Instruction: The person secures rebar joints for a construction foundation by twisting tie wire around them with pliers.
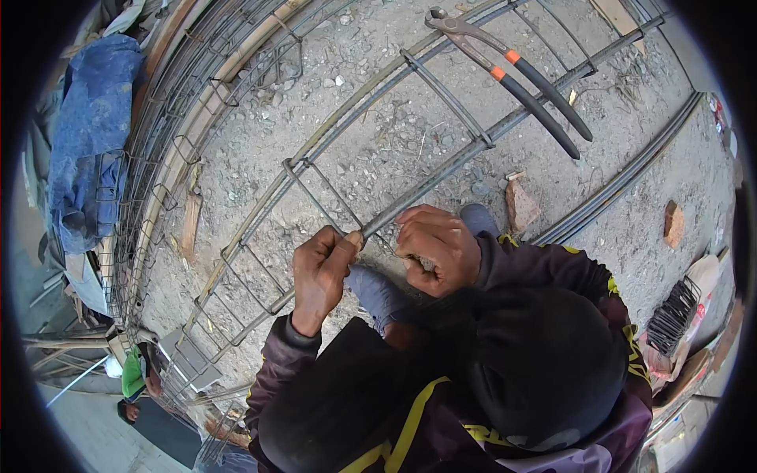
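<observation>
A long rebar cage with square stirrups runs diagonally across the view. My left hand is closed at its near bar, thumb and fingers pinched beside a stirrup corner; what lies between the fingertips is too small to make out. Just right of it, my right hand has its fingers curled near the same bar, and a thin wire seems to show by the fingertips. Pincers with black and orange handles rest across the cage at the upper right, touched by neither hand.
More rebar cages and a blue cloth lie at the left. Loose bars, brick pieces and a stack of stirrups are at the right. Another person in green is at the lower left.
</observation>
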`<state>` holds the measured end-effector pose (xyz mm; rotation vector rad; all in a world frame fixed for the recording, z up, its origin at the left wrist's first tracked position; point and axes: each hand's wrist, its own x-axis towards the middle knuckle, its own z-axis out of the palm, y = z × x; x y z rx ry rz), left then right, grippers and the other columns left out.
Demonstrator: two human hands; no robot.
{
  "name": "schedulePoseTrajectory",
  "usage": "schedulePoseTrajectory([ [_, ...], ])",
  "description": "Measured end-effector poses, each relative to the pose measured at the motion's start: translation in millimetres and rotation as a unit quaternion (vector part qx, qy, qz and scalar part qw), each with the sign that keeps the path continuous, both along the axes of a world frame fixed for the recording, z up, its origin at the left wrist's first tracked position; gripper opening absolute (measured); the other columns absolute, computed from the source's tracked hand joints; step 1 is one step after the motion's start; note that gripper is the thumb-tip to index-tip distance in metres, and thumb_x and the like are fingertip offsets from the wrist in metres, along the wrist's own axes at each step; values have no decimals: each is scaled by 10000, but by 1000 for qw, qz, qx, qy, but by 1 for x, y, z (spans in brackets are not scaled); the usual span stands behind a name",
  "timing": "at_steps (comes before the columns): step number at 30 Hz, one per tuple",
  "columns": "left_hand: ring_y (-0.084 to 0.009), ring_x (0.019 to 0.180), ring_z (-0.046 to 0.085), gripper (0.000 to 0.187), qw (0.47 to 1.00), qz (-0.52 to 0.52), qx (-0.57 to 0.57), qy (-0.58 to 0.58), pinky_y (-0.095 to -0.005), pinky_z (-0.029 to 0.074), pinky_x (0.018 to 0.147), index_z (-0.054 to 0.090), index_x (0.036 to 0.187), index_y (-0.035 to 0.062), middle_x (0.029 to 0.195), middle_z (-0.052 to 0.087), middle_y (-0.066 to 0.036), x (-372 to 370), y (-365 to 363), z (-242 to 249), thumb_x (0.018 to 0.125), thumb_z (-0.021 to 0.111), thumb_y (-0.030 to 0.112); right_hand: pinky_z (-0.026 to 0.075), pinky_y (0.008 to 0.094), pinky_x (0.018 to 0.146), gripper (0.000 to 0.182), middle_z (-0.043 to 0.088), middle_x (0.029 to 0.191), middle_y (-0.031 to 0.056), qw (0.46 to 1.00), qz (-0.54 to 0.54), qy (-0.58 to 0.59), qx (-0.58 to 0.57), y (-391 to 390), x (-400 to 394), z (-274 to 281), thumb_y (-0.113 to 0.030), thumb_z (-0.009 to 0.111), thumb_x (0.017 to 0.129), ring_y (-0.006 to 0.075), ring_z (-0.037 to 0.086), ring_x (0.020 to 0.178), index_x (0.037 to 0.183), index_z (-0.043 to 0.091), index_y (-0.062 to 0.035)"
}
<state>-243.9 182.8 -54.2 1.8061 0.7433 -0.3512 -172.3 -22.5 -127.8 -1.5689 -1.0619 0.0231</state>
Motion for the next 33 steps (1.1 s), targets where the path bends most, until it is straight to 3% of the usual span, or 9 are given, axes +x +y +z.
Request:
schedulePoseTrajectory([
  [2,-56,517,426,330,1000,-1,9,-5,-257,314,465,582,706,6,591,539,-7,0,-1,0,935,676,224,553,431,801,216,679,863,131,998,14,65,-9,-2,-7,3,-15,695,730,334,662,783,929,611,-26],
  [5,-46,534,398,331,1000,-13,15,-11,-256,297,469,565,704,12,596,523,8,-3,1,-2,946,677,208,561,379,755,266,672,789,132,889,72,422,-161,-5,-4,31,-66,665,833,309,673,722,1078,612,24],
  [8,-47,549,368,321,999,-31,27,-30,-261,282,472,566,721,8,601,502,24,-8,3,-7,943,700,196,555,346,700,326,694,796,135,854,84,513,-7,5,-11,-4,-90,613,911,250,681,676,1213,588,31],
  [9,-48,547,366,319,998,-34,30,-39,-260,281,471,570,727,4,600,503,24,-8,1,-8,941,705,198,556,340,706,331,724,891,153,879,72,470,43,9,-17,-18,-25,562,918,200,708,750,1245,606,0],
  [13,-59,580,468,296,986,-142,85,-9,-252,374,507,596,804,-4,665,562,-2,-8,12,1,883,777,217,561,348,727,375,728,1045,142,922,154,350,-65,12,0,-26,43,510,886,263,720,827,1233,640,-13],
  [19,-178,566,570,288,946,-235,197,-102,-294,436,520,592,853,-8,711,596,-98,-4,12,2,792,830,142,554,375,703,473,717,1128,76,993,54,107,-1,36,-2,-46,-16,581,836,283,698,868,1285,656,-149],
  [22,-234,569,595,275,922,-256,249,-149,-312,448,510,596,859,-4,723,598,-118,-6,10,-1,783,825,128,552,376,702,488,720,1099,74,995,40,81,-45,37,0,-38,-42,609,819,269,700,876,1282,662,-185],
  [31,-249,677,670,243,862,-251,374,-232,-336,548,565,648,900,12,824,656,-96,-21,0,-12,803,803,173,546,428,619,371,705,895,145,978,55,173,-100,16,-13,-2,-79,621,845,325,688,738,1212,655,-35],
  [33,-252,696,678,226,862,-228,373,-257,-332,551,577,661,900,14,842,668,-102,-21,-2,-13,804,800,165,540,441,618,335,687,830,140,969,70,136,-196,13,-4,23,-86,608,865,334,682,733,1192,644,-26],
])
